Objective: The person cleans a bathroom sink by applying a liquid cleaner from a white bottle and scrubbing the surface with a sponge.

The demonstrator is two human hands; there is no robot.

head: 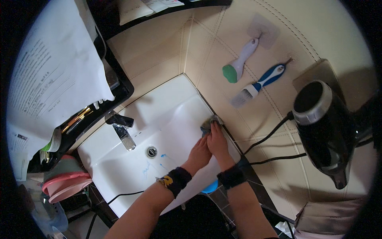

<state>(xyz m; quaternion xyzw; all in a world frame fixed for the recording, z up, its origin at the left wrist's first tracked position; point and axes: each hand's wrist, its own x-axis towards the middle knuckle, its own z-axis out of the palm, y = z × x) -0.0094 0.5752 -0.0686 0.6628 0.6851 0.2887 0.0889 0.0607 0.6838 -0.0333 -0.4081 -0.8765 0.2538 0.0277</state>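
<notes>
A wet-looking grey-blue cloth [206, 126] lies bunched on the right rim of a white ceramic washbasin [176, 119], beside the tiled wall. The fingers of my right hand [218, 143] press on it. My left hand [198, 154] rests against my right hand, its fingertips close to the cloth; whether they grip it is hidden. Dark bands circle both wrists. Blue smears [163, 156] mark the bowl near the metal drain [151, 151]. A chrome tap [124, 133] stands at the basin's left side.
Two brushes, one green-ended [232, 71] and one blue-handled [270, 76], hang on the tiled wall. Further right is a black hair dryer [322, 134] with its cord [265, 137]. Pink basins [67, 182] sit left, below a black shelf [119, 86] with printed paper [56, 74].
</notes>
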